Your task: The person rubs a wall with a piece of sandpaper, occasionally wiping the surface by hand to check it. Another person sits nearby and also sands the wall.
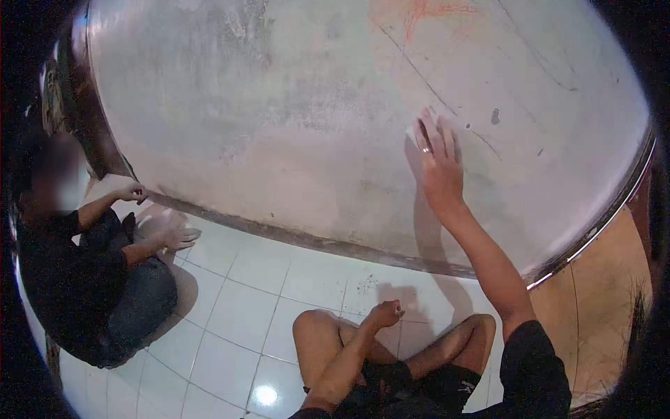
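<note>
Wall (314, 160) at twelve o'clock could flake if rubbed hard; right hand (440, 164), two o'clock, fingers spread. Left hand (384, 313), five o'clock, curled; grip unclear.

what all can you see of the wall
The wall looks like painted plaster: pale, upright, patchy grey at upper left, with reddish marks near the top, thin dark lines and a dark spot to the right. Its dark, worn lower edge meets white floor tiles. The right hand appears to touch the wall.
</note>
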`<state>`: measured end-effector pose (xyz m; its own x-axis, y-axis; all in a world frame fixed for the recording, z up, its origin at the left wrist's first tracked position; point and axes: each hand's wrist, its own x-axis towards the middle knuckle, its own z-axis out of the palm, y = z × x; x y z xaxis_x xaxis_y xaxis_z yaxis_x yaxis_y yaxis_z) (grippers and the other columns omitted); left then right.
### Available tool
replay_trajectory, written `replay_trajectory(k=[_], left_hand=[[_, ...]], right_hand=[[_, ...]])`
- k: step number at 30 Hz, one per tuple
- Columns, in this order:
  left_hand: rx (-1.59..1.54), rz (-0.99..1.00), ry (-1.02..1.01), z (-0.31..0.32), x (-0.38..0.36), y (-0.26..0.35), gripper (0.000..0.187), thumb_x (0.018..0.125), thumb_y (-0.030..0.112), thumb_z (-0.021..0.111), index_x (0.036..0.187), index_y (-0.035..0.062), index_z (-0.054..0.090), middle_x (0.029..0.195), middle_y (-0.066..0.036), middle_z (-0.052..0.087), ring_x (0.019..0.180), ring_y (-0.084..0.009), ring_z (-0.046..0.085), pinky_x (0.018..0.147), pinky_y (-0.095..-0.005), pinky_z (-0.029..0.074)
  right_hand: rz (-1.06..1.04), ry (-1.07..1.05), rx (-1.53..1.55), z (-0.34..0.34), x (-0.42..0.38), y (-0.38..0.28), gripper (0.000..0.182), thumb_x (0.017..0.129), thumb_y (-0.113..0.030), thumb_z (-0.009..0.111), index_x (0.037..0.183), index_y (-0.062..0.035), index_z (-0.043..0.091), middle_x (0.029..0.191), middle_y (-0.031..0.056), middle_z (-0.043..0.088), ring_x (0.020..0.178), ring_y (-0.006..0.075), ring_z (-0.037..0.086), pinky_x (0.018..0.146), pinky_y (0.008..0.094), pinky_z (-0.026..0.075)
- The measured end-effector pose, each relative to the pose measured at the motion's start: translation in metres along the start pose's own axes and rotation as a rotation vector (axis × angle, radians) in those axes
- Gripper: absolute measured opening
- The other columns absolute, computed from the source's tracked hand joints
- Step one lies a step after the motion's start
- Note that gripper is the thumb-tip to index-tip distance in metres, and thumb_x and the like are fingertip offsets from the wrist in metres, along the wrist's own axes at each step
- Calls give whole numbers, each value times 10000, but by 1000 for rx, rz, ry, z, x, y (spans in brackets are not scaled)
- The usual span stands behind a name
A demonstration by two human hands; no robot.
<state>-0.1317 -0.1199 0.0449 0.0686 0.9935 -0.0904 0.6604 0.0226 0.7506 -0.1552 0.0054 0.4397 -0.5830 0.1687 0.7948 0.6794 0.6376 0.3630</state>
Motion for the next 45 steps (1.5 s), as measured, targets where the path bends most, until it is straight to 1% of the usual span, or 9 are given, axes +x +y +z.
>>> replay_trajectory(k=[6, 10, 13, 16, 19, 25, 34, 40, 45], left_hand=[[-25, 62, 65, 16, 6, -2, 341, 879, 369, 580, 957, 37, 571, 936, -205, 650, 915, -393, 616, 796, -478, 491], [-76, 135, 4, 29, 18, -17, 354, 873, 366, 584, 967, 24, 587, 971, -210, 653, 930, -401, 615, 812, -472, 492], [-26, -4, -69, 25, 14, -10, 370, 877, 356, 575, 1018, 14, 588, 1000, -217, 650, 953, -411, 608, 824, -472, 490], [0, 93, -91, 21, 16, -13, 387, 882, 353, 564, 1051, 5, 583, 993, -226, 647, 948, -421, 603, 818, -478, 490], [-42, -47, -85, -3, 2, 10, 368, 891, 349, 549, 1024, 8, 583, 989, -234, 644, 939, -419, 605, 818, -478, 490], [-24, 166, 16, 35, 20, -17, 376, 893, 355, 551, 983, -10, 567, 956, -242, 642, 917, -415, 610, 812, -479, 488], [-56, 49, -71, 13, 9, 2, 352, 883, 342, 574, 1007, 12, 585, 1007, -230, 641, 964, -411, 600, 848, -472, 476], [-99, 81, 70, 19, -2, -2, 359, 876, 350, 582, 1030, 26, 598, 985, -232, 647, 944, -412, 608, 823, -479, 489], [-9, 8, -68, 22, 8, -1, 387, 880, 368, 571, 1048, 20, 594, 1006, -219, 649, 947, -406, 609, 833, -476, 490]], right_hand=[[-28, -19, -22, -3, 18, -8, 451, 864, -144, 546, 1312, -97, 518, 1530, -33, 255, 1380, 274, 282, 1125, 519, 223], [-117, 221, 107, -5, 77, -27, 354, 897, -161, 524, 1244, -113, 578, 1524, -44, 263, 1364, 255, 312, 1097, 503, 289], [-62, 217, 166, -16, 98, -37, 288, 899, -172, 532, 1163, -94, 617, 1518, -38, 274, 1328, 254, 361, 1079, 486, 326], [-110, 210, 101, -23, 88, -29, 273, 887, -154, 545, 1140, -88, 626, 1515, -29, 278, 1296, 252, 397, 1074, 478, 338], [-113, 138, 69, -15, 57, -16, 288, 869, -152, 564, 1143, -86, 626, 1524, -30, 263, 1306, 240, 377, 1079, 480, 334], [13, 17, -29, -10, 7, -7, 302, 852, -144, 576, 1147, -115, 634, 1540, -66, 226, 1329, 243, 348, 1072, 481, 339], [-64, 233, 168, -2, 78, -39, 272, 875, -146, 560, 1127, -97, 650, 1489, -28, 325, 1323, 236, 356, 1059, 466, 347], [-181, 122, 5, -2, 46, -12, 247, 879, -174, 567, 1033, -13, 673, 1476, -4, 350, 1326, 238, 351, 1070, 468, 335], [-245, 23, -49, -13, 26, -3, 263, 878, -195, 569, 1031, -9, 676, 1466, -1, 365, 1318, 239, 369, 1072, 458, 331]])
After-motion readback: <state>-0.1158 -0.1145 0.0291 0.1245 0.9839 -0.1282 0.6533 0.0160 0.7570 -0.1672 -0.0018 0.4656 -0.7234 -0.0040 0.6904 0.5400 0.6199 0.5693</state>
